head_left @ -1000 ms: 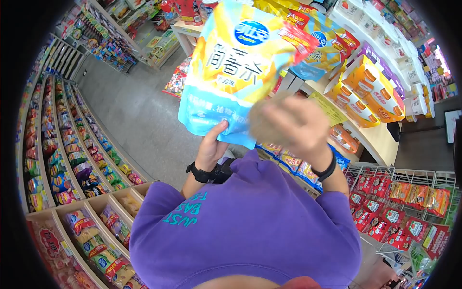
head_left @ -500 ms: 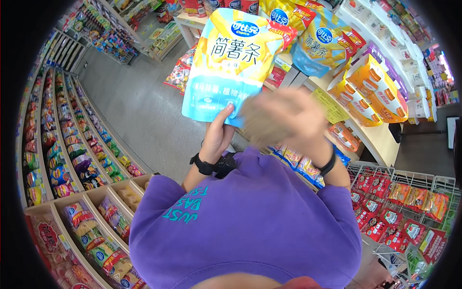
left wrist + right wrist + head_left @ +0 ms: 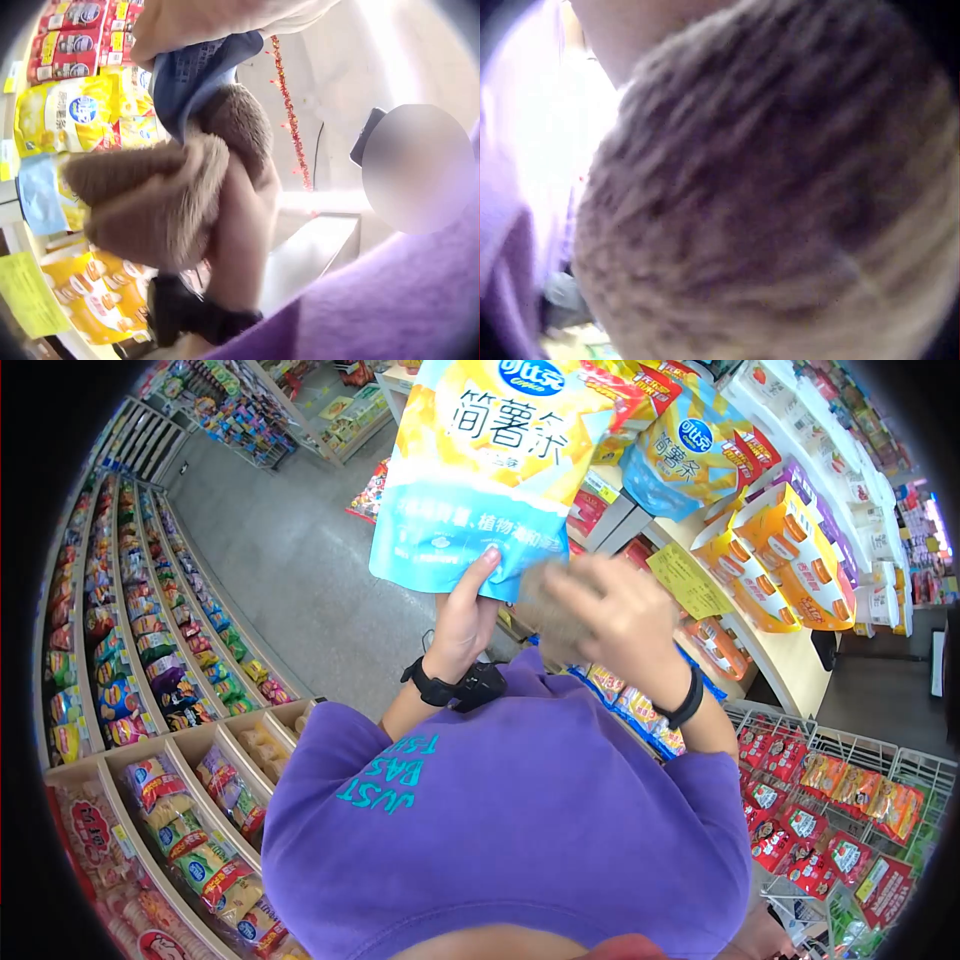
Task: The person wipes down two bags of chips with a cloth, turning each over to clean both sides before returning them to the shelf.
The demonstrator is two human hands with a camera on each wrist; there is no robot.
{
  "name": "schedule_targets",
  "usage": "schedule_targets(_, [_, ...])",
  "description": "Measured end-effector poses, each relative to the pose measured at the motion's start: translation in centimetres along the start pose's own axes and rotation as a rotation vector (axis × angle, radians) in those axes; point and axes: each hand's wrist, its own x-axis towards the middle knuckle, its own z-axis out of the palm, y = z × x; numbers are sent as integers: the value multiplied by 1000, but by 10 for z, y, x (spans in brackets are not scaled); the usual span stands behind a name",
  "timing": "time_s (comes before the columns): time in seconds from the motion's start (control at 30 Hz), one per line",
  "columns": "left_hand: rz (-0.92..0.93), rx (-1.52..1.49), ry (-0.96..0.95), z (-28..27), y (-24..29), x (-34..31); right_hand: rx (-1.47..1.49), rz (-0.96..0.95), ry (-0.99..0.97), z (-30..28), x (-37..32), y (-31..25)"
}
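My left hand [image 3: 467, 622] pinches the lower edge of a yellow and blue snack pouch [image 3: 480, 470], its thumb across the printed front. The pouch is upright and faces me. My right hand [image 3: 632, 618] grips a fluffy brown cloth [image 3: 550, 610] close to the pouch's lower right corner. In the left wrist view the bunched cloth [image 3: 150, 206] wraps about the right hand's fingers, and the pouch's blue underside [image 3: 196, 79] shows under the left hand [image 3: 217, 22]. The cloth [image 3: 772, 172] fills most of the right wrist view and hides the fingers there.
More of the same pouches [image 3: 690, 450] stand on the shelf [image 3: 800, 670] at the right, near orange cartons [image 3: 790, 550] and a yellow price tag [image 3: 690, 580]. Snack racks [image 3: 160, 620] line the left. A wire rack of red packets [image 3: 800, 820] stands at the lower right.
The pouch first dips and shrinks in view, then comes up and larger again, still in my left hand. My right hand with the cloth shifts slightly left, then back right, blurred by motion.
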Motion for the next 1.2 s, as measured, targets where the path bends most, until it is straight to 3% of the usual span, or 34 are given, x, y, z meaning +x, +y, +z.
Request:
schedule_targets(0.03, [-3, 13, 21, -1, 0, 0, 144, 21, -258, -8, -2, -6])
schedule_targets(0.07, [-5, 13, 26, -4, -2, 0, 149, 22, -262, -10, -2, -5])
schedule_targets(0.13, [-4, 44, 26, -9, -6, 3, 300, 33, -219, -15, -2, -2])
schedule_targets(0.17, [-4, 41, 30, -7, -7, 2, 250, 78, -56, -20, 2, 2])
schedule_targets(0.2, [24, 67, 27, 0, -8, 0, 250, 78, -58, -15, 5, 7])
schedule_targets(0.27, [50, 94, 19, 2, -9, -2, 120, 136, 145, 2, 4, 14])
schedule_targets(0.33, [126, 269, -16, -3, -15, 3, 211, 177, 74, 17, -9, 13])
schedule_targets(0.4, [98, 327, -12, -12, -10, 8, 728, 277, -132, 20, -18, 20])
schedule_targets(0.43, [217, 589, -88, -14, -7, 8, 881, 329, -110, 21, -25, 32])
schedule_targets(0.47, [332, 852, -162, -18, -4, 7, 980, 574, -73, 24, -40, 41])
schedule_targets(0.5, [637, 1275, -285, -43, -7, 17, 1277, 826, 69, 22, -45, 48])
schedule_targets(0.53, [634, 1274, -287, -41, -5, 28, 1564, 1083, 229, 21, -49, 53])
schedule_targets(0.6, [1151, 1026, -569, -30, 0, 41, 1617, 1191, 381, 39, -82, 69])
schedule_targets(0.63, [1144, 1234, -722, -22, 11, 36, 1609, 1196, 391, 37, -86, 70])
schedule_targets(0.67, [1145, 1225, -729, -16, 13, 35, 1569, 1183, 409, 29, -98, 57])
schedule_targets(0.73, [1323, 1563, -835, -10, 16, 36, 1496, 1155, 439, 34, -96, 44])
schedule_targets(0.8, [1293, 1553, -785, -15, 3, 40, 1430, 1125, 466, 34, -99, 43])
schedule_targets(0.87, [1024, 1357, -117, -17, -23, 43, 1363, 1100, 492, 32, -103, 43])
schedule_targets(0.93, [915, 1370, -120, -23, -24, 30, 1295, 1077, 514, 40, -95, 49])
schedule_targets(1.0, [135, 724, -192, -33, -25, 23, 1226, 1053, 528, 48, -88, 53])
schedule_targets(1.03, [-153, 563, -131, -37, -22, 21, 1193, 1040, 532, 50, -87, 54])
schedule_targets(1.07, [-152, 563, -126, -38, -19, 21, 1162, 1027, 533, 53, -86, 54])
schedule_targets(1.13, [-435, -185, -17, -38, -11, 22, 1103, 1003, 535, 60, -81, 55])
schedule_targets(1.17, [-551, -208, -33, -41, -4, 24, 1073, 990, 536, 62, -80, 61])
schedule_targets(1.2, [-548, -208, -29, -45, -3, 24, 1043, 976, 538, 66, -76, 68])
